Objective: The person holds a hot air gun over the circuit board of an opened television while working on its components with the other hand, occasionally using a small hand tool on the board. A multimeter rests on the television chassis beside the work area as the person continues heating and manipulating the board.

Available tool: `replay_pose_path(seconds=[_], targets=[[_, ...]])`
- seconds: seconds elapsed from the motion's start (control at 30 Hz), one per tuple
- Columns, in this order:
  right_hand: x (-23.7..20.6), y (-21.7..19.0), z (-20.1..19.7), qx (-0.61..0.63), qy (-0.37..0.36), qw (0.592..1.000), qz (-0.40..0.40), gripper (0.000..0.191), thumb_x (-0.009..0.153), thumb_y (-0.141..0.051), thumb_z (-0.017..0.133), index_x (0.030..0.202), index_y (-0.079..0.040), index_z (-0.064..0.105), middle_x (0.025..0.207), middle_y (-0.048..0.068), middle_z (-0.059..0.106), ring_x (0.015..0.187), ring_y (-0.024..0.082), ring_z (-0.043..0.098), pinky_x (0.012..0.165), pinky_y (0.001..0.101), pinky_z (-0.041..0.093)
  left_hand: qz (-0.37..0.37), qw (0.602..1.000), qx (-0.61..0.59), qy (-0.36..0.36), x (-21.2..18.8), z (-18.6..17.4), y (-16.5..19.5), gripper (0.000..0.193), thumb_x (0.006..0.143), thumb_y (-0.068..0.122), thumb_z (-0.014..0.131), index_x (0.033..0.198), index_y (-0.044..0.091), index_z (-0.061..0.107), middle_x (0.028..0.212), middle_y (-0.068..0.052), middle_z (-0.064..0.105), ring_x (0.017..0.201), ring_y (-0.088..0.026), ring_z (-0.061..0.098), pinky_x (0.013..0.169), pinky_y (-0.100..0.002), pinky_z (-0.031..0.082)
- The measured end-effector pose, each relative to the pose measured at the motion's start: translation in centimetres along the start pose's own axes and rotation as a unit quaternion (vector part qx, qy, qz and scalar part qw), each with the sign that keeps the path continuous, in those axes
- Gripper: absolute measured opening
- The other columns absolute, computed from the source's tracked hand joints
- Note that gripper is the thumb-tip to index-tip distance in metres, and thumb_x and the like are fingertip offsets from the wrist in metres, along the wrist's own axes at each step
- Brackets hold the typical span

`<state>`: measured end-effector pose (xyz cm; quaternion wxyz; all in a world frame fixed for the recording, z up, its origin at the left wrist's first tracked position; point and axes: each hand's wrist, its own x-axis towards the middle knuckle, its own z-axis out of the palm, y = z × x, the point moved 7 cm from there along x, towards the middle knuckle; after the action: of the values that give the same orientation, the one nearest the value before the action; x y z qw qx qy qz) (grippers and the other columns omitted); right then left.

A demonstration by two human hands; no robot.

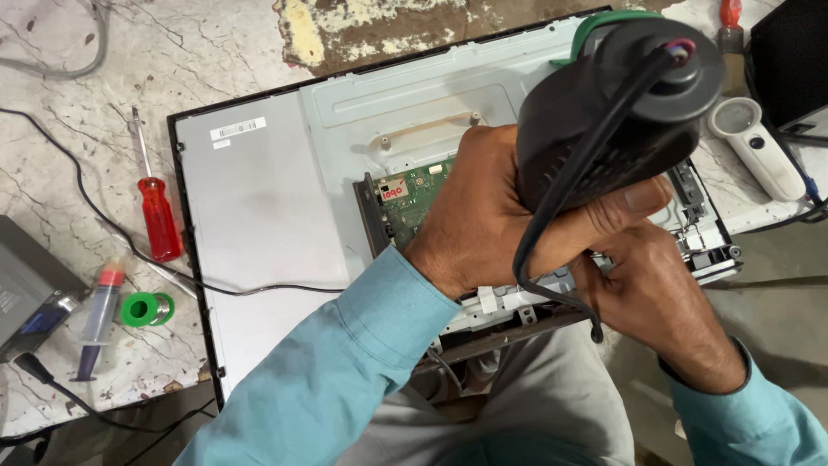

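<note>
My left hand (483,216) is wrapped around a bulky black corded power tool (621,103), holding it over the open back of a flat display panel (259,198) that lies face down. The tool's black cable (552,224) loops down past my wrist. Just left of that hand a green circuit board (416,192) shows on the panel's metal back. My right hand (660,298) sits lower, under the tool at the panel's near edge. Its fingers are hidden, so I cannot tell what they touch.
On the marble top to the left lie a red-handled screwdriver (159,216), a syringe (99,319), a green spool (147,308) and a grey box (26,293) with cables. A white magnifier (759,142) and a black device (789,52) are at the right.
</note>
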<state>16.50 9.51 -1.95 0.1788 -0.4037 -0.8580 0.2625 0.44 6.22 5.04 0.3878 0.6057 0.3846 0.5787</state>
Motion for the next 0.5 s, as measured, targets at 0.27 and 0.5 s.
replay_pose_path(seconds=[0.27, 0.5], targets=[[-0.1, -0.2, 0.0, 0.028, 0.003, 0.999, -0.016, 0.018, 0.082, 0.001, 0.068, 0.099, 0.001, 0.073, 0.071, 0.019, 0.071, 0.055, 0.027, 0.071, 0.042, 0.0361, 0.050, 0.013, 1.000, -0.018, 0.000, -0.1, 0.0, -0.1, 0.037, 0.096, 0.048, 0.078, 0.095, 0.011, 0.075, 0.070, 0.001, 0.072, 0.064, -0.007, 0.074, 0.060, -0.024, 0.062], [-0.1, -0.3, 0.0, 0.025, 0.001, 1.000, -0.017, 0.015, 0.082, -0.001, 0.070, 0.097, 0.000, 0.074, 0.075, 0.018, 0.073, 0.062, 0.028, 0.074, 0.047, 0.0369, 0.054, 0.015, 1.000, -0.022, 0.002, -0.1, 0.0, 0.1, 0.037, 0.096, 0.048, 0.078, 0.097, 0.011, 0.076, 0.072, 0.000, 0.073, 0.066, -0.007, 0.074, 0.061, -0.025, 0.062]])
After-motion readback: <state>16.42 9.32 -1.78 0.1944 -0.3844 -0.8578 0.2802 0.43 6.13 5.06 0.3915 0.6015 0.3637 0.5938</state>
